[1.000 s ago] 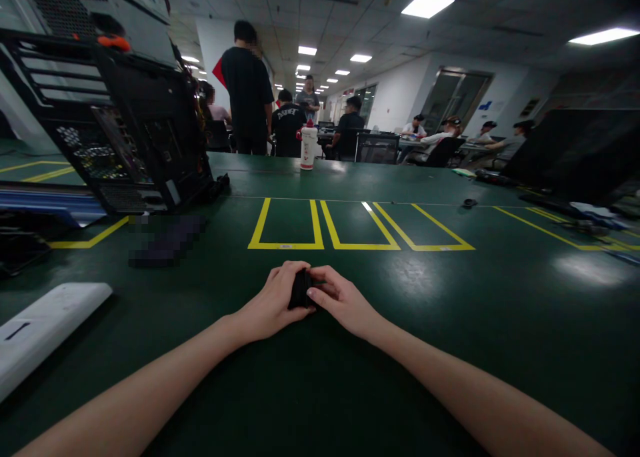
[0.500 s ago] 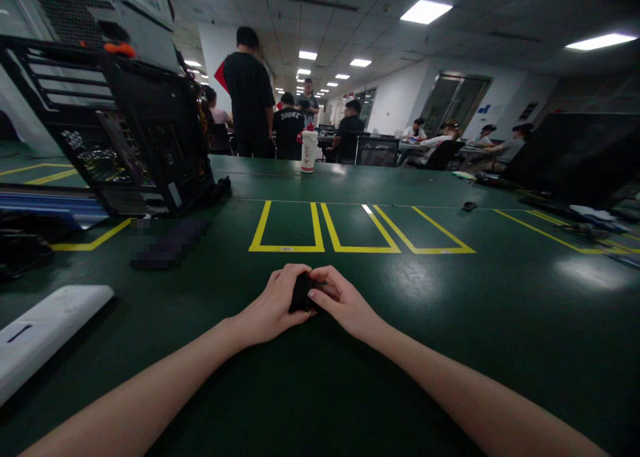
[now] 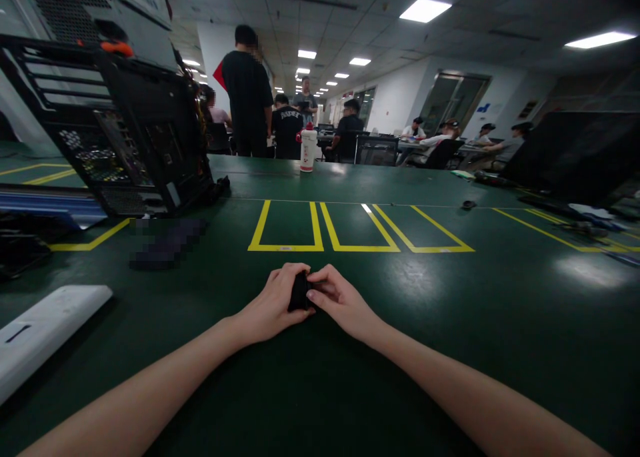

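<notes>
A wide office-like room stretches away under ceiling light panels (image 3: 425, 10), with people sitting at the far side and one standing person (image 3: 246, 97) in black at far left of centre. The dark green surface (image 3: 325, 390) is smooth and slightly glossy, marked beyond the hands with yellow tape outlines (image 3: 287, 248). On the left, a black metal computer case (image 3: 145, 137) stands open towards the near side, circuit boards and slotted bays showing inside it. A white bottle (image 3: 308, 151) with a red lid stands upright near the far edge; its contents cannot be seen. At near left lies a long white object (image 3: 50, 333) with rounded corners and a dark slot, and a small black ring-like piece (image 3: 469, 205) sits to the far right. In the near middle, a small black object (image 3: 299, 292) is between the two hands, its detail too dark to read. The left hand (image 3: 280, 303) is clamped around it, fingers over the far side and thumb along the near side. The right hand (image 3: 350, 303) has its thumb and fingertips closed on the right side, the fingers curled.
</notes>
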Demonstrator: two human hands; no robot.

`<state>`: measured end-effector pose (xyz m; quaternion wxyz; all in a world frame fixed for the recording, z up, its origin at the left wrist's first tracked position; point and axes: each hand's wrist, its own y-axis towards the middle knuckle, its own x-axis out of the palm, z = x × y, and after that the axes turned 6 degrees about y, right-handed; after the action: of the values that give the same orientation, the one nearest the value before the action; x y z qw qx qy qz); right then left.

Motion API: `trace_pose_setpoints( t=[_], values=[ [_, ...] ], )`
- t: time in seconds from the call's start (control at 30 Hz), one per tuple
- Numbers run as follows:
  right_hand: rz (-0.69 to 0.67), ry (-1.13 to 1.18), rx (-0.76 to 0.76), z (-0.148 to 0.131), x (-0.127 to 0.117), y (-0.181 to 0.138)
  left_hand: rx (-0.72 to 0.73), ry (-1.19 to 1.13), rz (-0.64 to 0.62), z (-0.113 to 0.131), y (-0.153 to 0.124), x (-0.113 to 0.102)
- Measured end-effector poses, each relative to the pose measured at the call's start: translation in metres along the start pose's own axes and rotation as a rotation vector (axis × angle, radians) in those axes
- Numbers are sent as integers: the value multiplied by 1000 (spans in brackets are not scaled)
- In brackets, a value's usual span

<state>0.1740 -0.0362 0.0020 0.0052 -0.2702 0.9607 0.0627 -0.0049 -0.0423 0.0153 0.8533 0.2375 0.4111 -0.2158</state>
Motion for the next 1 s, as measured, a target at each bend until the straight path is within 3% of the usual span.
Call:
trace_pose_setpoints(
  t=[1.0],
  values=[
    [-24,-10,14,1,-2,-2,-2,7,23,-4,1,4]
  ],
)
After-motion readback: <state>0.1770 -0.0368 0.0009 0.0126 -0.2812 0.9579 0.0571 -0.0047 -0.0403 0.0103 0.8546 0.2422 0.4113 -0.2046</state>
